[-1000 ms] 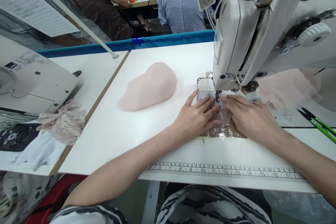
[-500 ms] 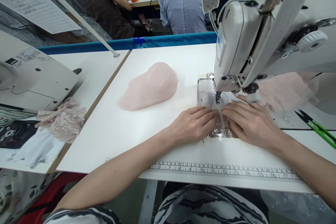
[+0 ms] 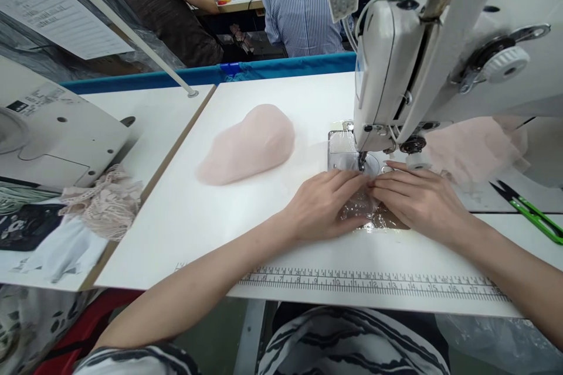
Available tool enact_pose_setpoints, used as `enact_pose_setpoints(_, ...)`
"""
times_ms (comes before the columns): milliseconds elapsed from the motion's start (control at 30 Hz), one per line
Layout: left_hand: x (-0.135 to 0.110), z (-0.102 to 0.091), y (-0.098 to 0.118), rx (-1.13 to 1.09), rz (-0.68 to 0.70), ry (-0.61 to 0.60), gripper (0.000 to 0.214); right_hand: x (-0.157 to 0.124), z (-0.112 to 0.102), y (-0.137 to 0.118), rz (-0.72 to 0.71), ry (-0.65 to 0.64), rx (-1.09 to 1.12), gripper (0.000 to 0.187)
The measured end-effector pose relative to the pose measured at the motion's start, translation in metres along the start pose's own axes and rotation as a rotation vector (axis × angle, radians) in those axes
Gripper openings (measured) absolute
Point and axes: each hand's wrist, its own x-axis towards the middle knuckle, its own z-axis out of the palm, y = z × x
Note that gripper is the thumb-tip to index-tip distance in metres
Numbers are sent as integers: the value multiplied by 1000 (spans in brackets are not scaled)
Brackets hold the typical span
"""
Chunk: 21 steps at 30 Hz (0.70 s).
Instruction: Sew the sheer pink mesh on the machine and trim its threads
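Both my hands rest on the white sewing table (image 3: 272, 228) just in front of the needle of a white sewing machine (image 3: 396, 70). My left hand (image 3: 325, 202) lies palm down, its fingers stretched toward a small clear, shiny piece of material (image 3: 358, 208). My right hand (image 3: 417, 199) lies flat opposite it, fingertips meeting the left ones on that piece. The needle and presser foot (image 3: 362, 161) stand just behind the fingertips, over the metal plate (image 3: 341, 155).
A pale pink mesh pile (image 3: 248, 146) lies left of the machine, more pink fabric (image 3: 475, 146) behind its arm. Green-handled snips (image 3: 528, 211) lie at the right. A printed ruler (image 3: 373, 284) runs along the front edge. Lace trim (image 3: 105, 202) sits left. Two people sit at the back.
My hands have drawn back a little from the needle toward me, and the fingertips have closed together over the clear piece. The view shifted slightly.
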Motion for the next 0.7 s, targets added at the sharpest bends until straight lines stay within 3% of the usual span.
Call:
enact_pose_setpoints(167,11,-4,-3,-75,-123,-141,58,4,0,0,19,11,18,17)
enact_pose_setpoints(267,18,-7,-5,-49,-148,-205,60,7,1,-1,124,84,75,15)
enact_pose_setpoints(433,30,6,-8,-22,-316,-86,17,10,5,-1,393,236,99,21)
enact_pose_setpoints(567,36,19,-10,104,-349,0,19,11,8,0,508,207,77,34)
enact_pose_setpoints(700,35,18,-7,108,-329,-10,13,11,8,1,505,209,46,36)
